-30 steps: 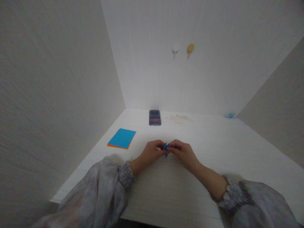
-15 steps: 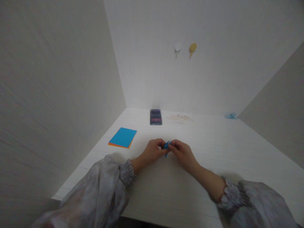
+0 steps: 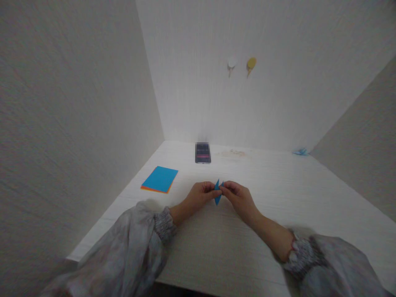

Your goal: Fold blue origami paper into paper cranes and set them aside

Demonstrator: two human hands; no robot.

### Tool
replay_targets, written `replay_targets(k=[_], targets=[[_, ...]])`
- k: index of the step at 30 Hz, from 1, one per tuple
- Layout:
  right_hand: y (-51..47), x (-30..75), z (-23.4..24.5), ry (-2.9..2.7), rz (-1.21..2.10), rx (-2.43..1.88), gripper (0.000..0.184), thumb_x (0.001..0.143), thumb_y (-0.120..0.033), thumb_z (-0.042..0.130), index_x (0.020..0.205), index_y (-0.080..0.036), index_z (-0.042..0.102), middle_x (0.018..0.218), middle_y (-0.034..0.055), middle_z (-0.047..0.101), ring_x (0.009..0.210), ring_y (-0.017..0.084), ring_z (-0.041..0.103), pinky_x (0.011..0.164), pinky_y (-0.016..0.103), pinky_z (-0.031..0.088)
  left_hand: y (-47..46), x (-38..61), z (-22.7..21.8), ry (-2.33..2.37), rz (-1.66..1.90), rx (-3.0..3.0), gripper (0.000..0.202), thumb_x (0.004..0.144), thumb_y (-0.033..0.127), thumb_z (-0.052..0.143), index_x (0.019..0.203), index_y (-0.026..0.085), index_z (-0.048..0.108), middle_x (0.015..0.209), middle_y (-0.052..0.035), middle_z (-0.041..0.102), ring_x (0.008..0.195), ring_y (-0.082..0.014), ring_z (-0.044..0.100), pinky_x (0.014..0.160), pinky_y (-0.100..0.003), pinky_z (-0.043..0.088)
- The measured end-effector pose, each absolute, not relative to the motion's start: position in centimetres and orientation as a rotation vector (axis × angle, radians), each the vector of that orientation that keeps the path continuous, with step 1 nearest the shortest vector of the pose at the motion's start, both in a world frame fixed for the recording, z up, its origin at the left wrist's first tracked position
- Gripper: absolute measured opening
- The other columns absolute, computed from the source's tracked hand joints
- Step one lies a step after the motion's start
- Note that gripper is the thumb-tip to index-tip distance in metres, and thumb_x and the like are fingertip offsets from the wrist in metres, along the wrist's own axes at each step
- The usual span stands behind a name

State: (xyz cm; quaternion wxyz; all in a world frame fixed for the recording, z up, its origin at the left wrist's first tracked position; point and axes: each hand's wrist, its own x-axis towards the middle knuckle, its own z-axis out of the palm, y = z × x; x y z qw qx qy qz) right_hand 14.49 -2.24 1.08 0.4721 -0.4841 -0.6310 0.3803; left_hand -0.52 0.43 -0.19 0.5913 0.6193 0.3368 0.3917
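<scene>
A small piece of folded blue origami paper (image 3: 218, 200) is held between my two hands above the middle of the table. My left hand (image 3: 199, 197) pinches its left side, the thumb lying across the front. On the other side, my right hand (image 3: 239, 197) grips it between thumb and fingertips. Pointed tips of the paper stick up and down between the fingers; the rest of it is hidden by them. To the left lies a stack of square paper (image 3: 160, 179), blue on top with orange and yellow edges showing.
A dark phone-like object (image 3: 203, 153), blurred out, stands near the back wall. Folded light-blue paper (image 3: 300, 152) sits in the far right corner. A white hook (image 3: 231, 64) and a yellow hook (image 3: 251, 63) are on the wall. Walls enclose the table (image 3: 309, 194) left, back and right.
The folded paper has turned more upright between my fingers, and more of its pointed tips shows. My left thumb has shifted slightly right across it. Both hands keep their hold.
</scene>
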Motion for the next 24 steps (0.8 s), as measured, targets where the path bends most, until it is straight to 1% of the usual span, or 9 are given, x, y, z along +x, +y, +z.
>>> replay_targets(k=[3,8,13,19,24], targets=[[-2.25,14.42,0.84,-1.479,0.984,-1.168,0.019,0.072,-0.037,0.056,0.068,-0.018,0.06,0.064,-0.0006,0.056,0.063,0.014,0.051,0.059,0.024,0.04,0.34,-0.55,0.07,0.757,0.931,1.411,0.024,0.065,0.034,0.064,0.067,0.011,0.058,0.059,0.0013,0.056,0.055,-0.0079,0.047,0.056,-0.021,0.036],[-2.31,14.32,0.61,-1.397,1.075,-1.152,0.018,0.069,-0.036,0.059,0.069,-0.019,0.063,0.065,-0.0002,0.06,0.063,0.014,0.053,0.061,0.025,0.041,0.25,-0.57,0.24,0.729,0.919,1.302,0.025,0.059,0.032,0.069,0.065,0.011,0.057,0.06,0.0014,0.058,0.055,-0.0083,0.049,0.058,-0.022,0.038],[-2.43,14.43,0.73,-1.415,1.066,-1.154,0.017,0.068,-0.034,0.06,0.064,-0.018,0.061,0.061,-0.001,0.058,0.06,0.013,0.051,0.058,0.024,0.04,0.47,-0.71,-0.01,0.732,0.876,1.268,0.026,0.054,0.029,0.073,0.06,0.011,0.056,0.058,0.0014,0.058,0.053,-0.008,0.05,0.057,-0.022,0.037],[-2.53,14.38,0.76,-1.388,1.148,-1.076,0.012,0.066,-0.029,0.063,0.063,-0.018,0.061,0.061,-0.0021,0.057,0.059,0.011,0.049,0.058,0.024,0.038,0.45,-0.79,0.19,0.738,0.816,1.248,0.024,0.053,0.025,0.073,0.057,0.011,0.054,0.053,0.0033,0.055,0.048,-0.006,0.045,0.052,-0.02,0.032],[-2.54,14.31,0.76,-1.366,1.179,-1.062,0.012,0.066,-0.029,0.063,0.063,-0.018,0.061,0.061,-0.0018,0.057,0.06,0.012,0.05,0.059,0.024,0.038,0.39,-0.74,0.07,0.717,0.845,1.232,0.021,0.055,0.024,0.072,0.059,0.011,0.056,0.056,0.0022,0.056,0.051,-0.0065,0.046,0.054,-0.02,0.034]])
